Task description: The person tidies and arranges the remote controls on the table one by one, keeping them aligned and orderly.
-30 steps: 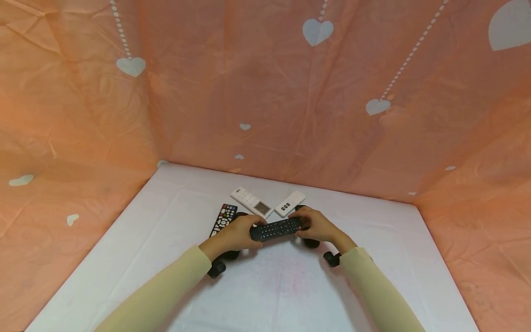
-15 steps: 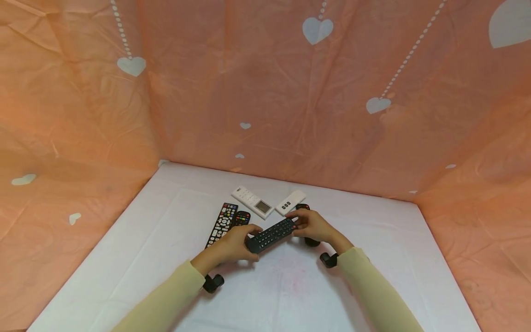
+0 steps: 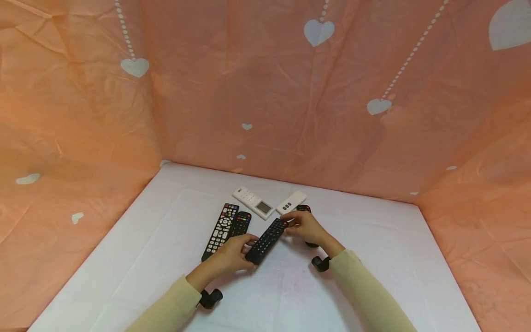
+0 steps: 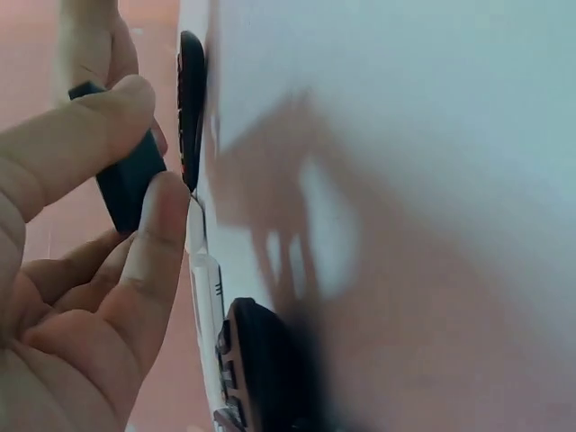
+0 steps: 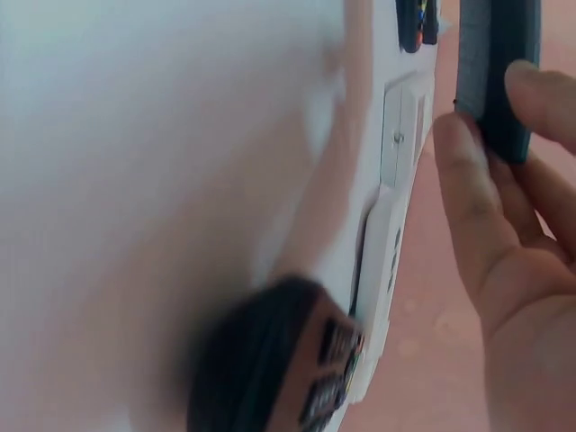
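**Slim black remote [image 3: 267, 240] pinched at both ends above the white table [image 3: 398, 240]**

I hold the slim black remote in front of me, clear of the tabletop, its buttons facing up. It slants in the head view, the near end toward my left and the far end toward my right. My left hand [image 3: 232, 253] pinches the near end, thumb on one side and fingertip on the other. My right hand [image 3: 308, 228] pinches the far end the same way, so both grips are closed upon it. The wrist views show a blurred shadow [image 4: 297, 189] on the tabletop beneath.

Beyond my left hand lies a long black remote with white keys [image 3: 221, 230], and just beside it a shorter black remote [image 3: 241, 223], its lower part covered by my hand. Farther back, a white remote with a display [image 3: 252, 202] and a white remote with three buttons [image 3: 292, 202] lie angled, their near ends close together; whether they touch I cannot tell. Another black remote [image 3: 304, 208] shows partly behind my right hand. Pale yellow sleeves [image 3: 166, 302] cover my arms, and orange cloth [image 3: 265, 92] with white hearts [image 3: 319, 32] rises behind the table.
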The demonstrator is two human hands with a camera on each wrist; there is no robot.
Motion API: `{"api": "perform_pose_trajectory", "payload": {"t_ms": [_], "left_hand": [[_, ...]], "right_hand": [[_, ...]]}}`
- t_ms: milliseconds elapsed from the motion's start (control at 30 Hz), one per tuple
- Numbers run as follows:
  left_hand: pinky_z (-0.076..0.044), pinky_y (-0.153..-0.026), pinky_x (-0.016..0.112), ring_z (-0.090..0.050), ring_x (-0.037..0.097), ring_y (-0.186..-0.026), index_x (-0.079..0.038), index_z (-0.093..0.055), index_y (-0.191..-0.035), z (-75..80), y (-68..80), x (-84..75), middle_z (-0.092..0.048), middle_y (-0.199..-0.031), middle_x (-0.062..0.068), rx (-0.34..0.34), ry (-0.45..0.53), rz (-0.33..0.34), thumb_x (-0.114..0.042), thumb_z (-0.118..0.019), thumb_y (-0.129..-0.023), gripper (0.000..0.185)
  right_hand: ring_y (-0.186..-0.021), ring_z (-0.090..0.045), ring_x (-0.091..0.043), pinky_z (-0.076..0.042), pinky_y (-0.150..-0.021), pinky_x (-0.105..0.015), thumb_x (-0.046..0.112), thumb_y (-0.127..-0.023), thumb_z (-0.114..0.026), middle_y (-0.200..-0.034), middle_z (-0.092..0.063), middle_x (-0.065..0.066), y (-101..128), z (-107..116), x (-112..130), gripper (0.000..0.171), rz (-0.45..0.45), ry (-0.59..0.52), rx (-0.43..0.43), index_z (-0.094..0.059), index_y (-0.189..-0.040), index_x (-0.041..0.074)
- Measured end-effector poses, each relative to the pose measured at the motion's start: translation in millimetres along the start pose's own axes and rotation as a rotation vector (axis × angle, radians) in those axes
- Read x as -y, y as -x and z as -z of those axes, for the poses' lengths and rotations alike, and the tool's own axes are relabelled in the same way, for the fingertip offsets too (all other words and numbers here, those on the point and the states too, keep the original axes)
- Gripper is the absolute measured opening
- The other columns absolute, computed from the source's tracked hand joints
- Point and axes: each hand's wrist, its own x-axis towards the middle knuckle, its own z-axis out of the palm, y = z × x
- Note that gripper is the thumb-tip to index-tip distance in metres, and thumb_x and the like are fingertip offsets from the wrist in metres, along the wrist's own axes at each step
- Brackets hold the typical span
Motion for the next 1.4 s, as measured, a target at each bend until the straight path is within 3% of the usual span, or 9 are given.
{"api": "perform_pose_trajectory", "payload": {"t_ms": [133, 200, 300, 367, 433, 533, 767, 1100, 1400], "left_hand": [[-0.057, -0.079, 0.031, -0.066, 0.033, -0.102, 0.006, -0.051, -0.130, -1.4, 7.4, 0.1, -0.063, -0.119, 0.025, -0.004, 0.031, 0.019, 0.005, -0.079, -0.068, 0.068], [-0.057, -0.080, 0.032, -0.065, 0.034, -0.103, 0.007, -0.050, -0.131, -2.6, 11.2, 0.1, -0.062, -0.119, 0.027, -0.011, 0.028, 0.017, 0.006, -0.077, -0.069, 0.068], [-0.057, -0.080, 0.031, -0.066, 0.032, -0.100, 0.009, -0.051, -0.130, -5.3, 16.3, 0.2, -0.064, -0.114, 0.025, -0.034, 0.006, 0.009, 0.007, -0.076, -0.069, 0.066], [-0.056, -0.077, 0.028, -0.067, 0.026, -0.094, 0.008, -0.053, -0.128, -7.2, 19.1, 0.8, -0.065, -0.109, 0.020, -0.062, -0.025, 0.015, 0.005, -0.078, -0.068, 0.066], [-0.055, -0.073, 0.025, -0.066, 0.020, -0.086, 0.007, -0.055, -0.125, -8.7, 21.8, 0.7, -0.067, -0.101, 0.013, -0.099, -0.045, 0.029, 0.003, -0.080, -0.065, 0.065], [-0.053, -0.067, 0.022, -0.064, 0.012, -0.076, 0.005, -0.058, -0.120, -11.9, 25.5, 0.8, -0.067, -0.092, 0.007, -0.151, -0.042, 0.057, -0.001, -0.083, -0.061, 0.065], [-0.053, -0.063, 0.023, -0.064, 0.011, -0.070, 0.007, -0.060, -0.112, -20.5, 31.7, 2.9, -0.068, -0.085, 0.007, -0.212, 0.021, 0.096, 0.003, -0.084, -0.056, 0.061], [-0.055, -0.068, 0.029, -0.064, 0.018, -0.082, 0.009, -0.060, -0.118, -27.1, 31.1, 0.3, -0.066, -0.095, 0.012, -0.246, -0.085, 0.195, 0.005, -0.079, -0.065, 0.057], [-0.049, -0.059, 0.022, -0.059, 0.009, -0.069, 0.005, -0.063, -0.110, -29.8, 30.9, 0.1, -0.065, -0.084, 0.005, -0.279, -0.181, 0.187, -0.003, -0.083, -0.063, 0.051]], "right_hand": [[-0.091, -0.071, -0.025, -0.057, -0.075, -0.031, -0.001, -0.079, -0.070, -0.110, -0.069, -0.021, -2.9, -7.1, 1.4, 0.037, 0.007, 0.006, -0.003, -0.066, -0.116, -0.004], [-0.092, -0.071, -0.026, -0.052, -0.090, -0.041, 0.000, -0.079, -0.071, -0.108, -0.070, -0.020, -4.0, -10.5, 1.5, 0.036, 0.004, 0.023, -0.014, -0.067, -0.115, -0.003], [-0.092, -0.071, -0.027, -0.051, -0.092, -0.048, -0.001, -0.079, -0.072, -0.106, -0.070, -0.019, -5.1, -16.2, 3.0, 0.036, -0.012, 0.017, -0.018, -0.067, -0.114, -0.003], [-0.091, -0.071, -0.028, -0.052, -0.090, -0.042, -0.001, -0.079, -0.072, -0.105, -0.070, -0.019, -6.3, -20.5, 3.8, 0.035, -0.023, 0.011, -0.022, -0.067, -0.113, -0.003], [-0.090, -0.070, -0.028, -0.057, -0.075, -0.031, -0.002, -0.078, -0.071, -0.105, -0.070, -0.020, -7.5, -24.9, 5.1, 0.034, -0.028, 0.004, -0.024, -0.068, -0.113, -0.003], [-0.090, -0.070, -0.030, -0.055, -0.071, -0.022, -0.004, -0.077, -0.070, -0.105, -0.069, -0.022, -9.8, -31.5, 6.4, 0.034, -0.026, 0.007, -0.034, -0.068, -0.111, -0.005], [-0.098, -0.068, -0.036, -0.056, -0.077, -0.024, -0.006, -0.077, -0.067, -0.111, -0.065, -0.025, -12.4, -42.7, 11.2, 0.036, -0.070, -0.021, 0.002, -0.065, -0.113, -0.008], [-0.098, -0.067, -0.032, -0.056, -0.082, -0.031, -0.002, -0.077, -0.071, -0.112, -0.065, -0.020, -18.1, -50.0, 13.3, 0.037, -0.135, 0.026, -0.007, -0.067, -0.113, -0.002], [-0.085, -0.065, -0.016, -0.053, -0.073, -0.022, -0.003, -0.074, -0.073, -0.104, -0.063, -0.014, -19.2, -60.4, 15.3, 0.041, -0.162, 0.034, -0.027, -0.066, -0.114, 0.001]]}}
